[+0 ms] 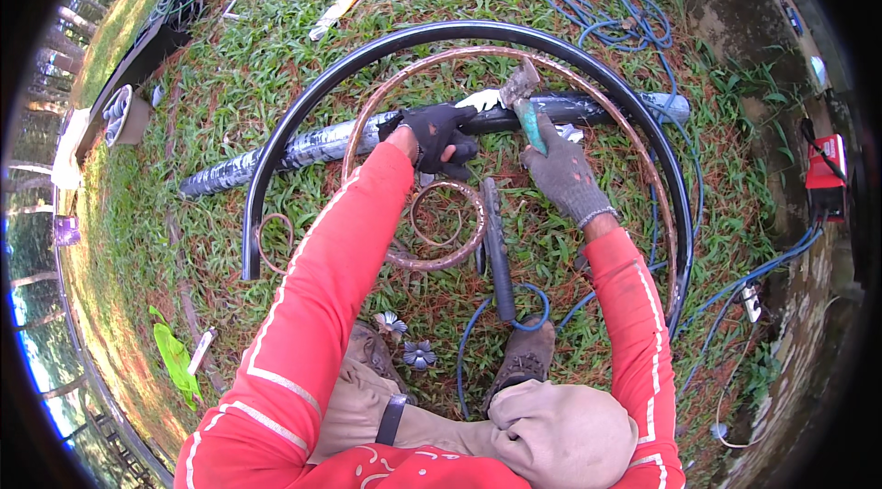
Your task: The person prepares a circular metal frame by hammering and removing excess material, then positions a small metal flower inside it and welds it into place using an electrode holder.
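At the far left, a white bucket (129, 119) is standing on the grass, and a bright green leaf-like piece (175, 362) is lying lower down, nearer the person. Right of these, a mottled black-and-white pipe (322, 146) is lying crosswise, rising slightly toward its right end. A black curved bar (464, 29) is arching over the pipe, its left end pointing toward the person and its right leg running down beside the right forearm. Inside this arch, a copper-coloured scroll bar (478, 51) is following a similar curve and winding into a round coil near the centre. Two metal flowers (420, 355) are lying near the boots. The left hand (435, 137), in a dark glove, is resting over the middle of the pipe; its fingers are curling downward, but whether they are gripping anything cannot be told. A pale scrap (480, 101) is lying just right of that hand. A black-handled tool (499, 282) is lying lengthwise between the hands, below the pipe. A hammer (530, 121) is extending over the pipe from the right hand (564, 172), whose grey-gloved fingers are wrapping around the green handle; contact at the hammer's head cannot be confirmed. Farther right, a blue cable (602, 22) is lying in loops above the arch, and a red machine (827, 163) is standing by the wall.
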Motion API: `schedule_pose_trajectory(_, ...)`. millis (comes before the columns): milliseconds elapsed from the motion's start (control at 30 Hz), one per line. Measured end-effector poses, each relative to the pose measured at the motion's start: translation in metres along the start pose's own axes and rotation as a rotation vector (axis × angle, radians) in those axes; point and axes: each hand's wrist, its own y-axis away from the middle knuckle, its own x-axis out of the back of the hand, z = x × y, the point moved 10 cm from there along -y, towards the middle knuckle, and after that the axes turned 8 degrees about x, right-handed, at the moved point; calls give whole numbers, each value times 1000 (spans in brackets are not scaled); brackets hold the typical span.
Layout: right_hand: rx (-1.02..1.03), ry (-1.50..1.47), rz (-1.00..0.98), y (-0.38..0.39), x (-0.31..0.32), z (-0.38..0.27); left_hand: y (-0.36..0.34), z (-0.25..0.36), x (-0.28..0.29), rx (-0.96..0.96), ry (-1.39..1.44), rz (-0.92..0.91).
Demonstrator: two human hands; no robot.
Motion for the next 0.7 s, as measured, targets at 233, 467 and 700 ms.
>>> schedule_pose_trajectory(233,6,-4,18,1,-13,15,4,-24,-18,601,361,-89)
schedule_pose_trajectory(467,-1,-20,46,2,-19,32,-32,-33,-8,166,352,276)
schedule_pose_trajectory(700,49,3,94,-4,-32,23,-72,-59,-62,-221,1251,66)
